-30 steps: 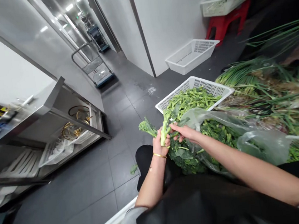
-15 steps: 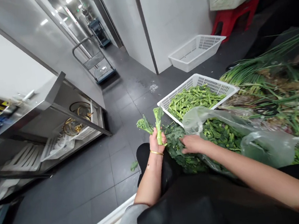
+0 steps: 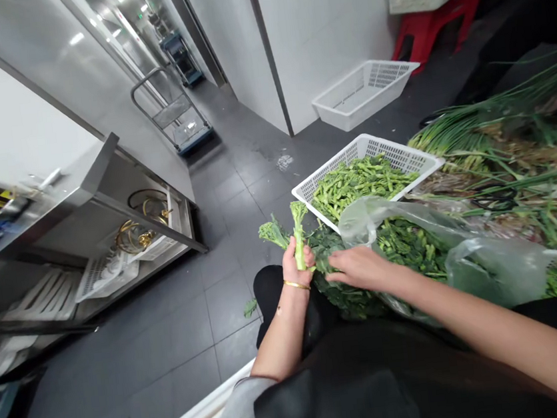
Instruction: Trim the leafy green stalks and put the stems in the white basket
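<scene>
Left hand (image 3: 296, 266): grip closed around the lower end of a green vegetable stalk (image 3: 298, 233), held upright above the knee, leafy top uppermost; a second, shorter sprig (image 3: 272, 231) sticks out to the left of it from the same fist; gold bangle (image 3: 296, 285) on that wrist. Right hand (image 3: 360, 268): palm down, fingers curled into the pile of leafy greens (image 3: 353, 294) spilling from a clear plastic bag (image 3: 470, 261) on the lap; whether it has pinched a stalk or only rests on the leaves cannot be told. The two hands lie just beside each other, the stalk between them. Beyond the bag, on the dark tiled floor (image 3: 181, 327), a white basket (image 3: 398, 155) filled with trimmed green stems; a second white basket (image 3: 360, 92) near the wall; long green onions (image 3: 501, 136) heaped at right; steel counter (image 3: 79, 185) at left.
</scene>
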{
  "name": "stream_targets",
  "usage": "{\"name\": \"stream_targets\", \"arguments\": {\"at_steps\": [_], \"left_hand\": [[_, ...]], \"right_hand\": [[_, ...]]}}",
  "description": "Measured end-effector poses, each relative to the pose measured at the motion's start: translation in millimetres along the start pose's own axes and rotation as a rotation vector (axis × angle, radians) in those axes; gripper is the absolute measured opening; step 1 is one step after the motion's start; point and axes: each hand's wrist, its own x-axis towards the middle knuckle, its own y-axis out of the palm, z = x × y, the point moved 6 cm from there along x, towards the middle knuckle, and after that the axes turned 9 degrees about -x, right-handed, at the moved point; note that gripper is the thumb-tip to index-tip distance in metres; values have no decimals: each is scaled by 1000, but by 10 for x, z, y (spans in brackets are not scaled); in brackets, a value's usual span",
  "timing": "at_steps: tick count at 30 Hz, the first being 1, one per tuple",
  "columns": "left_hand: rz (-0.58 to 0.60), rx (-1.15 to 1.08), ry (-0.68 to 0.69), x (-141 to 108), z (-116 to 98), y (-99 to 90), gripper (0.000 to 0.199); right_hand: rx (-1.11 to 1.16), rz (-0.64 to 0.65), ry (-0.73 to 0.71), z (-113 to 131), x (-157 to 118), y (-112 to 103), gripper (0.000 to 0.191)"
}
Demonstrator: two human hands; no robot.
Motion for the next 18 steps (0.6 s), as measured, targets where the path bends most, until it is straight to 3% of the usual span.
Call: {"name": "stream_targets", "arguments": {"at_steps": [3, 5, 7, 10, 12, 14, 16, 18], "left_hand": [[94, -2, -60, -70, 12, 26, 36], [125, 40, -110, -120, 118, 40, 38], [140, 90, -144, -153, 231, 65, 39], [104, 177, -107, -152, 271, 107, 38], [42, 194, 6, -130, 173, 124, 40], [20, 185, 105, -121, 63, 146, 43], [78, 186, 105, -133, 34, 187, 43], [158, 196, 44, -170, 86, 220, 42]], "right_hand": [[327, 81, 230, -411, 128, -30, 43], [684, -28, 310, -575, 291, -127, 44], [891, -149, 375, -620, 397, -172, 39], [708, -363, 420, -473, 302, -181, 36], [463, -454, 298, -232, 127, -181, 34], [336, -440, 107, -28, -22, -165, 33], [397, -378, 91, -86, -65, -175, 32], [548, -354, 280, -381, 4, -228, 31]]}}
